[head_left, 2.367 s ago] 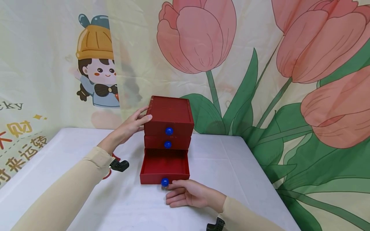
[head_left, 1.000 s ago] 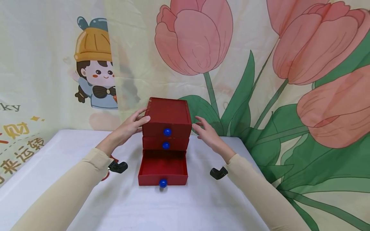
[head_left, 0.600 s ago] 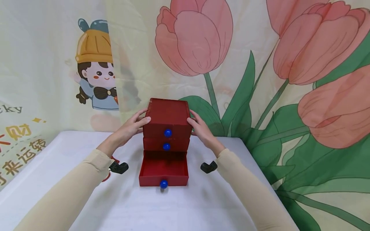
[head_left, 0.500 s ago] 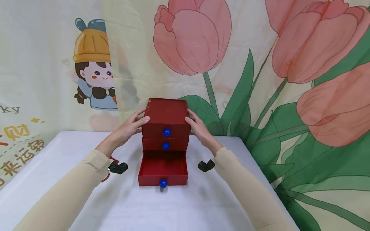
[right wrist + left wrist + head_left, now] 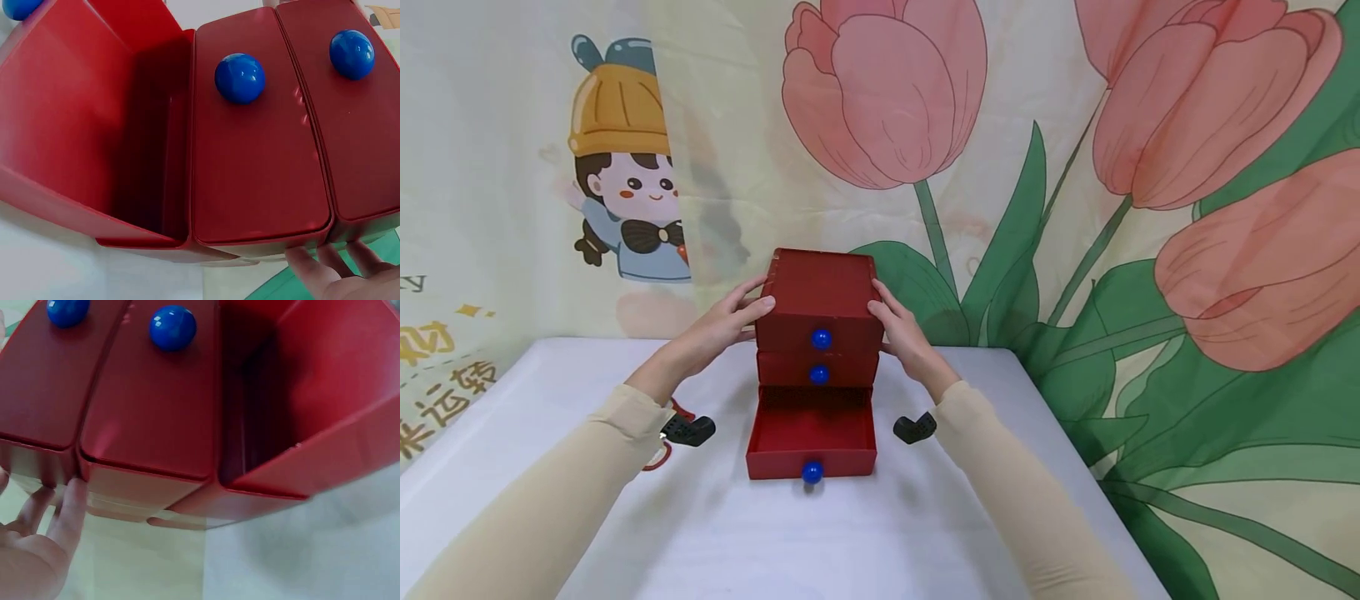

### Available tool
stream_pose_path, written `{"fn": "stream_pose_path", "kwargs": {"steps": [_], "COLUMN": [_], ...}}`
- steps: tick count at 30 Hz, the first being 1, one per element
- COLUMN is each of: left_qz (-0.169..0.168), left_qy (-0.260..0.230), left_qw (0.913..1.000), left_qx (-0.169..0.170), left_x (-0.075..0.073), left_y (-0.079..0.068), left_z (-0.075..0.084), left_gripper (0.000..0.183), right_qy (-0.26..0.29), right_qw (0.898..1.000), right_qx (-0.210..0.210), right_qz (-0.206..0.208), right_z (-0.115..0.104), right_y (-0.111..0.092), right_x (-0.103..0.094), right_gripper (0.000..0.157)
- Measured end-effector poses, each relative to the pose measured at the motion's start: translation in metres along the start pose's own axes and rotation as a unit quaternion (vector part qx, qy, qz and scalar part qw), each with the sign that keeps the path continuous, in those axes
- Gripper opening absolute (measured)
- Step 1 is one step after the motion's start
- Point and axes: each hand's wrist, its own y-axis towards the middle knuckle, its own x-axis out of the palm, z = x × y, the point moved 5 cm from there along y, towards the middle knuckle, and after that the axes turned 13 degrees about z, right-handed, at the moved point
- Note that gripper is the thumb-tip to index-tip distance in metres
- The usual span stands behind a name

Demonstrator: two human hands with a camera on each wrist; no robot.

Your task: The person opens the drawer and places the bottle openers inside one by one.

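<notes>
- Red box (image 5: pixel 823 283), three drawers, standing upright on the white table (image 5: pixel 850 546), front facing the person; it sits between the two hands.
- Left hand (image 5: pixel 718 323) on the box's left side, high up. Thumb at the upper edge near the front, fingers spread and laid against the side wall. In the left wrist view, a fingertip touches about where top and middle drawers meet.
- Right hand (image 5: pixel 910 333) on the box's right side, same height. Thumb at the upper edge, fingers fairly straight and slightly spread, tips against the wall.
- Top drawer (image 5: pixel 786 335) and middle drawer (image 5: pixel 782 369) pushed in. Round blue knobs: upper knob (image 5: pixel 822 339), middle knob (image 5: pixel 819 374).
- Bottom drawer (image 5: pixel 775 465) pulled well out of the box toward the person; red inside, dark at the back. Lower knob (image 5: pixel 812 472), also blue, on its front.
- Left of the box, under the left wrist: curved red item (image 5: pixel 660 457), mostly covered by arm and sleeve. Cannot tell what it is.
- Cream sleeves (image 5: pixel 550 500) reach in from both sides before the box.
- Behind the box: printed cloth (image 5: pixel 745 125), large pink tulips (image 5: pixel 891 92); left of the box, a cartoon figure (image 5: pixel 632 225) in a yellow hat.
</notes>
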Motion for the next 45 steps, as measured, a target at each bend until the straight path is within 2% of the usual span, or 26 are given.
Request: {"fn": "stream_pose_path", "kwargs": {"steps": [6,11,17,23,28,40,43,45], "left_qz": [-0.021,-0.006,0.015,0.01,-0.009,-0.027,-0.041,-0.05], "left_qy": [0.042,0.084,0.178,0.246,0.272,0.332,0.342,0.338], "left_qw": [0.9989,0.9963,0.983,0.9645,0.9538,0.9342,0.9314,0.933], "left_qx": [0.01,0.015,0.044,0.095,0.128,0.127,0.118,0.113], "left_x": [-0.017,-0.04,-0.063,-0.077,-0.084,-0.101,-0.104,-0.105], "left_y": [-0.002,-0.01,-0.027,-0.051,-0.068,-0.096,-0.1,-0.104], "left_z": [0.003,0.002,-0.007,-0.026,-0.044,-0.089,-0.099,-0.106], "left_gripper": [0.087,0.084,0.078,0.069,0.065,0.065,0.065,0.065], "right_qy": [0.01,0.013,0.012,0.01,0.012,0.015,0.014,0.012], "right_qw": [1.0,1.0,1.0,1.0,1.0,1.0,1.0,1.0], "right_qx": [0.004,-0.003,-0.001,0.007,0.005,0.0,-0.003,-0.004], "right_qz": [0.012,0.015,0.005,-0.004,-0.012,-0.015,-0.016,-0.015], "right_z": [0.0,0.0,0.0,0.0,0.001,0.001,0.0,0.0], "right_y": [-0.003,-0.003,-0.003,-0.003,-0.003,-0.005,-0.004,-0.004], "right_x": [0.004,0.001,-0.002,0.001,0.004,0.004,0.004,0.004], "right_gripper": [0.061,0.061,0.062,0.064,0.063,0.063,0.063,0.063]}}
